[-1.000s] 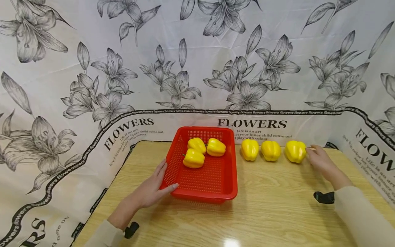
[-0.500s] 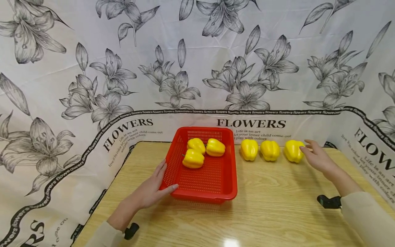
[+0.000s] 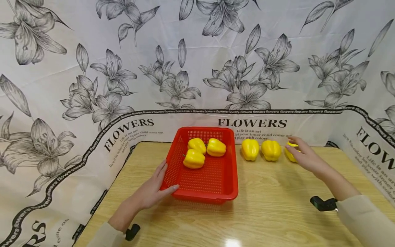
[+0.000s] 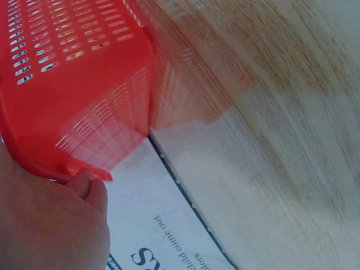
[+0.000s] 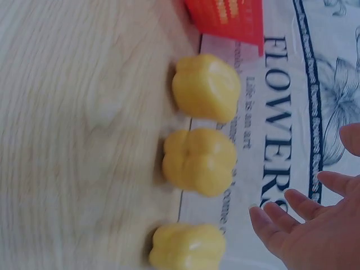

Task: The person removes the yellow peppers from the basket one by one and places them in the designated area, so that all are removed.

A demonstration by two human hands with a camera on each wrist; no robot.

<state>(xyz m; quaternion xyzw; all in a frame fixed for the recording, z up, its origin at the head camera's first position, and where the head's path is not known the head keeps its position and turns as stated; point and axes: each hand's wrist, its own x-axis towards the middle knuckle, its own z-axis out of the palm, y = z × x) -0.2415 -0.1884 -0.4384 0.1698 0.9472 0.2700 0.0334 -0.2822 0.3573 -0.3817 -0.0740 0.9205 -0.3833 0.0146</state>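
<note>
A red perforated plastic basket [image 3: 232, 178] stands on the table with three yellow bell peppers inside, one of them [image 3: 193, 159] nearest its front. My left hand [image 3: 150, 192] holds the basket at its front left corner, thumb on the rim; in the left wrist view its fingertips [image 4: 95, 194] curl at the rim's lip. To the basket's right, three more yellow bell peppers line up along the back. My right hand [image 3: 308, 159], fingers spread and holding nothing, hovers over the rightmost bell pepper [image 3: 290, 155] and partly hides it. The right wrist view shows this pepper [image 5: 188, 247] apart from the fingers.
The left bell pepper [image 3: 250, 150] and middle bell pepper [image 3: 271, 150] of the row sit close together on the wooden table [image 3: 262, 209]. A white flower-printed cloth [image 3: 185, 89] encloses the table at the back and sides.
My right hand has risen from beside the rightmost bell pepper and moved left over it. My left hand and the basket have stayed in place.
</note>
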